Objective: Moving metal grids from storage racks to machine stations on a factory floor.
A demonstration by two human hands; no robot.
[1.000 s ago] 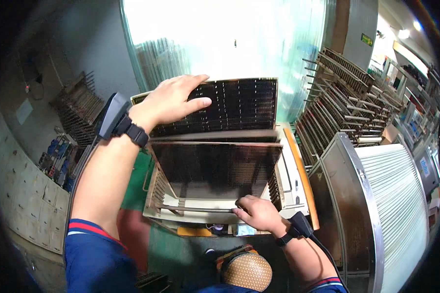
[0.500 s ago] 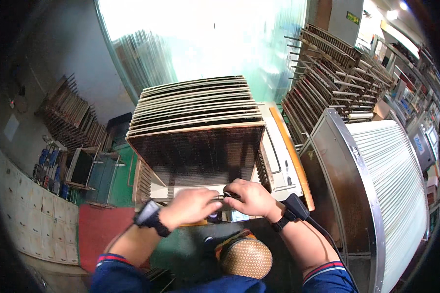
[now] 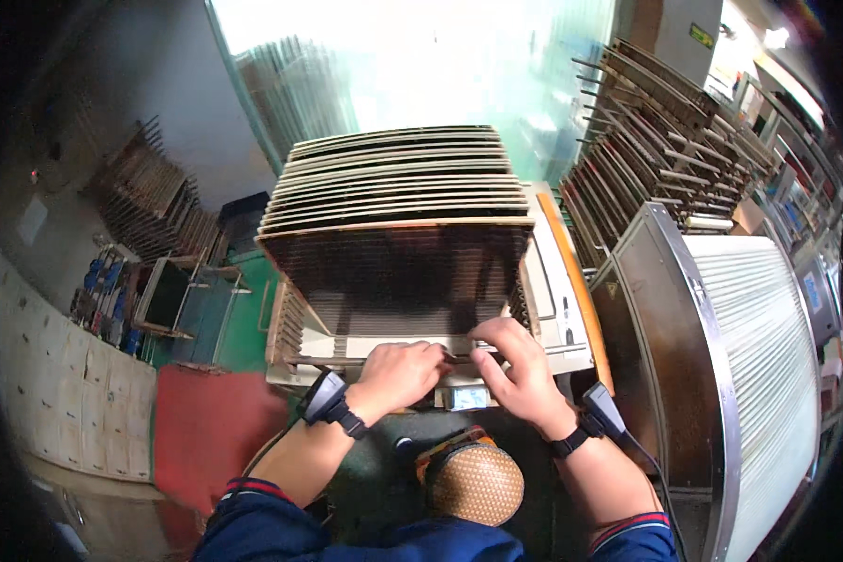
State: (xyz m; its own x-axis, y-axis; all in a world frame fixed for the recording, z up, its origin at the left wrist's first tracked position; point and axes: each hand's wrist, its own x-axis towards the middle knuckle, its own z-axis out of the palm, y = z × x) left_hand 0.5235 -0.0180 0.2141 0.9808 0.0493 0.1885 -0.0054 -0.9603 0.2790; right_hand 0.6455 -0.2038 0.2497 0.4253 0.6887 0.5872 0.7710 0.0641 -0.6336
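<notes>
Farthest left, pale lockers (image 3: 77, 412) line the near side, with dark slotted racks (image 3: 159, 201) stacked beyond them on the far side. A red mat (image 3: 211, 421) lies on the floor, and beyond it a dark panel (image 3: 166, 298) leans among low stands. In the middle, a comb-sided rack (image 3: 290, 328) rests on the white tabletop (image 3: 540, 211), carrying a row of upright pale-edged panels (image 3: 398, 281), the nearest showing its dark face. A thin rod (image 3: 323, 361) runs along the rack's near side. The left hand (image 3: 401, 377) has its grip wrapped over this rod, knuckles up. Just right of it, the right hand (image 3: 520, 370) is at the same edge, thumb apart from the bent fingers; whether its grip grasps anything I cannot tell. Below and between the hands sits a light-blue packet (image 3: 468, 398), and nearer still a patterned round seat (image 3: 478, 484). An orange strip (image 3: 579, 300) edges the tabletop's right side. Beyond it stand more slotted racks, far right, and a large metal frame (image 3: 670, 365) beside tightly ranked white sheets (image 3: 768, 365).
</notes>
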